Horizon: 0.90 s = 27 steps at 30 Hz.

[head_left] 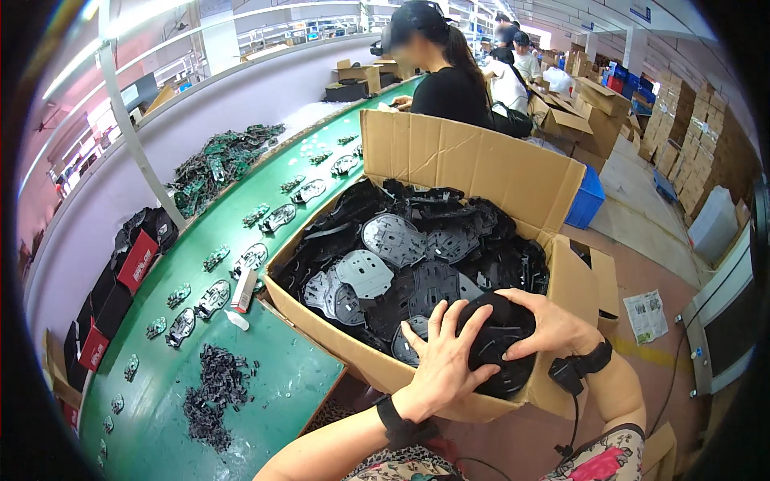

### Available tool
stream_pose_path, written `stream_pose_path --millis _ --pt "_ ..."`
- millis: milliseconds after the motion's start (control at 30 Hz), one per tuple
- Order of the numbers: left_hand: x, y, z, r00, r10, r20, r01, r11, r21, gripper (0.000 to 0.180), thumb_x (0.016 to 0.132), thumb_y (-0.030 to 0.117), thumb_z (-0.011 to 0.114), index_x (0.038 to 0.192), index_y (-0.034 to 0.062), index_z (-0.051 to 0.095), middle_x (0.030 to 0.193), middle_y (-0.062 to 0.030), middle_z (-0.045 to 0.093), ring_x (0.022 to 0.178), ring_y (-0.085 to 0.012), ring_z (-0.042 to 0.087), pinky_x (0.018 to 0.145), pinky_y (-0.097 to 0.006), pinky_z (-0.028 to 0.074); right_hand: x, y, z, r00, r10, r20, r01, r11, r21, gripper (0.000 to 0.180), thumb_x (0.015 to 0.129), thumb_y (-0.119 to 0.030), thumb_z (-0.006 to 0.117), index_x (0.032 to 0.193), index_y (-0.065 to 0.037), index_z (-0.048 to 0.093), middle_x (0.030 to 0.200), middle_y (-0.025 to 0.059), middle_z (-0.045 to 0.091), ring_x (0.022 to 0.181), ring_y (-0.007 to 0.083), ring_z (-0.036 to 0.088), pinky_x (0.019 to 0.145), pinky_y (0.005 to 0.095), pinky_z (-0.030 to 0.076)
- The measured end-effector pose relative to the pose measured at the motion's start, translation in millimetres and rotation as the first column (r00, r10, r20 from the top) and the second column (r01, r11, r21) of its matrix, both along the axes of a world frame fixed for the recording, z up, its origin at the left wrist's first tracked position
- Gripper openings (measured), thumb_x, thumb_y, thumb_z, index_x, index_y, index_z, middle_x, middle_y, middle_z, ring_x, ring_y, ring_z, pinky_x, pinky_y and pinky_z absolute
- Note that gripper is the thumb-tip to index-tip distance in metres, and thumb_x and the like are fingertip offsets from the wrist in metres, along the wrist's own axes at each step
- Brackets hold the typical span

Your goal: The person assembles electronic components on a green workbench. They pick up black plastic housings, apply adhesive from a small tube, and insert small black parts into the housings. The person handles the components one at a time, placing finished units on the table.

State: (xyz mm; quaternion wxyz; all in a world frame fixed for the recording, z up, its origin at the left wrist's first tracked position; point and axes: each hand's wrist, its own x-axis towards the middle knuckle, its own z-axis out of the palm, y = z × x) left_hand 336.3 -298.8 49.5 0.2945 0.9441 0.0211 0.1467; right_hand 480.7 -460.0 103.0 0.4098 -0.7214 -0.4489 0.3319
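Note:
Over the near right corner of a large cardboard box (473, 148), both my hands are on a black plastic shell (499, 327). My left hand (449, 349) has its fingers spread, with the thumb and forefinger against the shell's left side. My right hand (549, 321) curls round it from the right, thumb in front. The shell's underside is hidden. Filling the box are several black plastic parts, among them flat, rounded base plates (393, 239) with a greyish sheen. Dark bands with small black devices sit on both my wrists.
Left of the box runs a green workbench (281, 401) with rows of part-assembled pieces (214, 298), a heap of small black bits (216, 397), a white bottle (237, 320) and piled circuit boards (212, 168). A co-worker (449, 76) stands beyond. A blue bin (587, 196) is at right.

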Motion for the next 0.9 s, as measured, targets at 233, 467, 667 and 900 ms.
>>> stream_pose_path --millis 233,467,667,900 --pt "-4.4 0.5 -3.2 0.999 -0.025 -0.027 0.027 0.996 0.082 0.096 0.069 0.045 0.079 0.148 0.0258 0.029 0.146 -0.0158 0.026 0.136 -0.0390 0.023 0.094 -0.080 0.015 13.9 11.5 3.3 0.955 0.202 0.215 -0.205 0.979 -0.008 0.095 0.064 -0.021 0.084 0.144 -0.003 0.035 0.138 0.0156 0.045 0.126 0.0231 0.045 0.107 0.0348 0.035" --pt "-0.4 -0.6 -0.1 0.992 -0.092 -0.083 0.097 0.994 0.058 0.105 0.062 0.048 0.082 0.149 0.0329 0.026 0.148 -0.0142 0.023 0.138 -0.0394 0.019 0.093 -0.081 0.012 17.5 15.1 -3.8 0.954 0.118 -0.274 -0.111 0.993 0.038 0.082 0.063 -0.013 0.082 0.136 -0.002 0.047 0.129 0.0077 0.055 0.117 0.0160 0.050 0.103 0.0314 0.039" --pt "-5.1 1.0 5.4 0.974 -0.155 0.165 0.144 0.987 0.077 0.096 0.061 0.042 0.083 0.145 0.0349 0.036 0.148 -0.0119 0.025 0.134 -0.0404 0.023 0.093 -0.078 0.012 1.2 8.4 34.0 0.988 0.112 0.105 -0.119 0.991 0.062 0.077 0.060 -0.015 0.080 0.131 -0.001 0.052 0.125 0.0120 0.053 0.118 0.0235 0.050 0.103 0.0337 0.036" --pt "28.2 22.2 40.9 0.912 -0.264 0.314 0.245 0.965 0.098 0.099 0.057 0.035 0.086 0.144 0.0335 0.038 0.148 -0.0100 0.026 0.133 -0.0404 0.026 0.093 -0.078 0.017 7.1 7.9 71.4 0.991 -0.026 0.129 0.006 0.989 0.148 0.076 0.058 -0.011 0.079 0.129 0.000 0.053 0.126 0.0102 0.056 0.117 0.0199 0.052 0.102 0.0331 0.039"
